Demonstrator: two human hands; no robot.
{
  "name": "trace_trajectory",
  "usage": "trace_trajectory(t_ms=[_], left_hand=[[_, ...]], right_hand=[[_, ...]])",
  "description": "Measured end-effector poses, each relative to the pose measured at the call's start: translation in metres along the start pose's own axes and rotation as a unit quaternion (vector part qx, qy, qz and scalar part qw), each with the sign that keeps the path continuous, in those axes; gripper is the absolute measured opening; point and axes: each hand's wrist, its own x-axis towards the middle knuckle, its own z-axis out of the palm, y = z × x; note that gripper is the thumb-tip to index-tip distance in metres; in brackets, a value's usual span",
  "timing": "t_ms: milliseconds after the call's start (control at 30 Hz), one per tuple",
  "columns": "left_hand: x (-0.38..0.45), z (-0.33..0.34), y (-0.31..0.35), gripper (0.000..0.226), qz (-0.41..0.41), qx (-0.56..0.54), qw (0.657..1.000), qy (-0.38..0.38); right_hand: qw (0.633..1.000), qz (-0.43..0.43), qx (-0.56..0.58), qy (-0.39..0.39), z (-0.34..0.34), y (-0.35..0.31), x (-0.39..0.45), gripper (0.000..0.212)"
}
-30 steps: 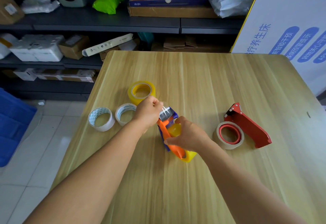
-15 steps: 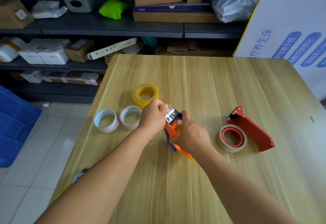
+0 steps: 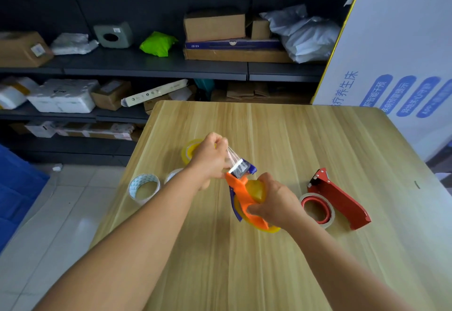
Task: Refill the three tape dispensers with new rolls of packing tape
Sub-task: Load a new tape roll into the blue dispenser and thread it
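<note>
My right hand (image 3: 275, 200) grips an orange and blue tape dispenser (image 3: 241, 190) with a yellowish tape roll (image 3: 256, 192) in it, held at the middle of the wooden table (image 3: 281, 134). My left hand (image 3: 210, 157) pinches the clear tape end (image 3: 231, 155) and holds it stretched up from the dispenser's metal blade. A red dispenser (image 3: 338, 199) with a clear roll on a red core (image 3: 316, 209) lies to the right. A yellow roll (image 3: 189, 149) sits behind my left hand. A white roll (image 3: 144, 188) lies at the left edge, with another white roll (image 3: 172, 175) mostly hidden by my left forearm.
Dark shelves (image 3: 151, 66) with cardboard boxes, foam boxes and bags stand behind the table. A large white printed box (image 3: 396, 53) leans at the right rear. A blue bin (image 3: 14, 193) sits on the tiled floor at the left.
The camera has tilted upward, showing more shelves. My left hand has drawn the tape end up and away from the blade. The dispenser has lifted and tilted in my right hand.
</note>
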Motion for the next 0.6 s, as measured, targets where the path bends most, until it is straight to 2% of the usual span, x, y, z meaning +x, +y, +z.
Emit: trace_trajectory(t_ms=[167,400,500,600], left_hand=[[-0.002,0.007,0.015,0.019,0.025,0.012,1.0,0.002],[-0.007,0.009,0.027,0.019,0.141,0.07,0.986,0.047],[-0.001,-0.002,0.04,0.018,0.154,0.066,0.982,0.087],[0.002,-0.006,0.053,0.017,0.17,0.069,0.978,0.095]], right_hand=[[0.999,0.003,0.026,0.028,-0.003,-0.009,0.003,0.071],[0.998,0.011,0.025,0.052,-0.021,-0.007,0.004,0.05],[0.998,0.01,0.018,0.066,-0.028,0.005,0.002,0.052],[0.997,0.007,0.017,0.075,-0.034,0.014,0.004,0.052]])
